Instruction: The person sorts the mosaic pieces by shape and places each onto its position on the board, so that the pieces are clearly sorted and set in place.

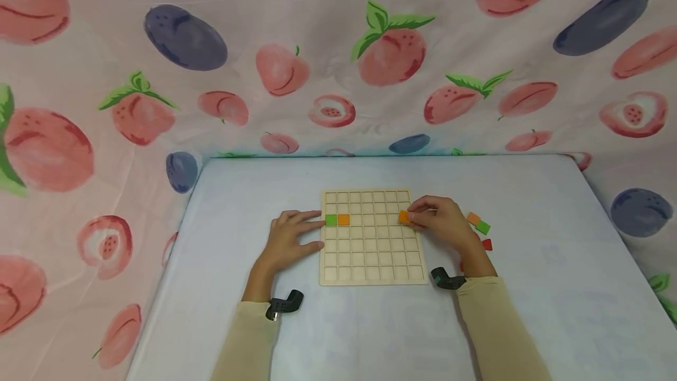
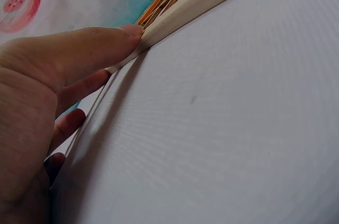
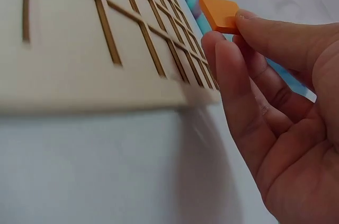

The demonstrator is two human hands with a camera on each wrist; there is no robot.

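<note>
A wooden grid board (image 1: pixel 370 257) with square recesses lies on the table. In its left column sits a green square tile (image 1: pixel 331 220), with an orange square tile (image 1: pixel 344 220) directly right of it. My right hand (image 1: pixel 441 222) pinches another orange tile (image 3: pixel 220 13) between thumb and fingers, raised over the board's right side. My left hand (image 1: pixel 288 240) has its fingers spread and rests at the board's left edge, thumb and fingertips touching the wooden rim (image 2: pixel 175 25); its palm holds nothing.
Right of the board, partly behind my right wrist, lie a loose orange tile (image 1: pixel 473 218), a green tile (image 1: pixel 482 227) and a red piece (image 1: pixel 487 244). The white table (image 1: pixel 359 328) meets a fruit-print cloth (image 1: pixel 296 110) at its back edge.
</note>
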